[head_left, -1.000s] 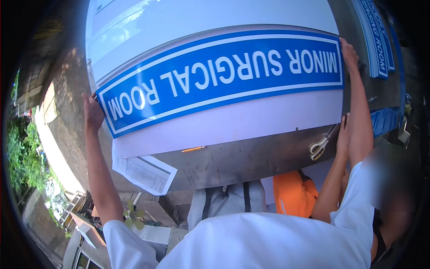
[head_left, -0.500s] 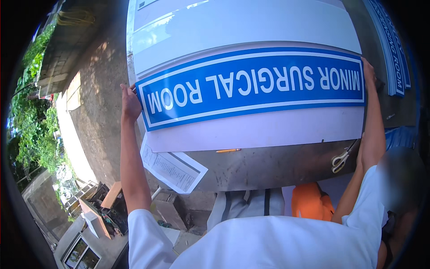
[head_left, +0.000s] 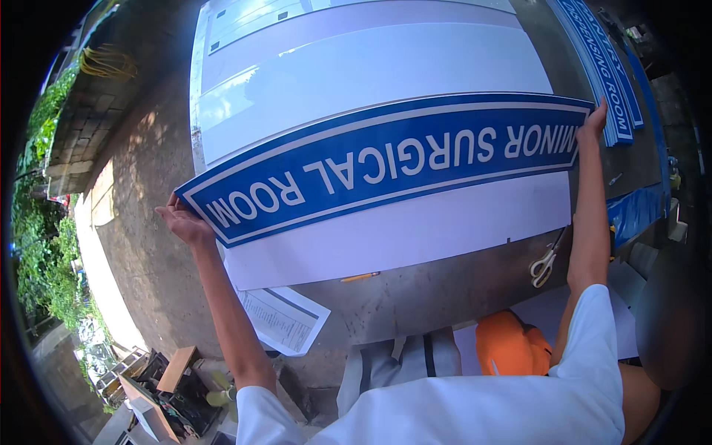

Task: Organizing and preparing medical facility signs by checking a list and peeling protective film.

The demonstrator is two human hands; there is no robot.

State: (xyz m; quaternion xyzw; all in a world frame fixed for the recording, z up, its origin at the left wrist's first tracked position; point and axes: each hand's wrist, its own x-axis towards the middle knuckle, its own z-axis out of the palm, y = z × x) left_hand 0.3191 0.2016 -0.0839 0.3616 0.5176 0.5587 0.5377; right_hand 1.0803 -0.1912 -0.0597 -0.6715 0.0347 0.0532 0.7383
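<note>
A long blue sign panel (head_left: 386, 159) with a white border and white lettering stretches between my hands, its letters upside down to me. At its left end, my left hand (head_left: 185, 222) grips the short edge, thumb and fingers around the corner. My right hand (head_left: 593, 122) holds the opposite end near its far corner. The panel tilts, its left end lower in view, above a pale lilac sheet (head_left: 415, 226) on the table. Part of that sheet is hidden beneath the panel.
White sheets (head_left: 400, 67) cover the table beyond. Scissors (head_left: 543, 268), a yellow pencil (head_left: 360, 277) and a printed paper (head_left: 285, 320) lie on the near side. More blue signs (head_left: 597, 67) are stacked at far right. A person (head_left: 638, 400) is close on my right, beside something orange (head_left: 512, 345).
The sign panel has tilted, its far edge rising off the sheet and its left end swinging toward me. Both hands moved with it, and the whole view shifted.
</note>
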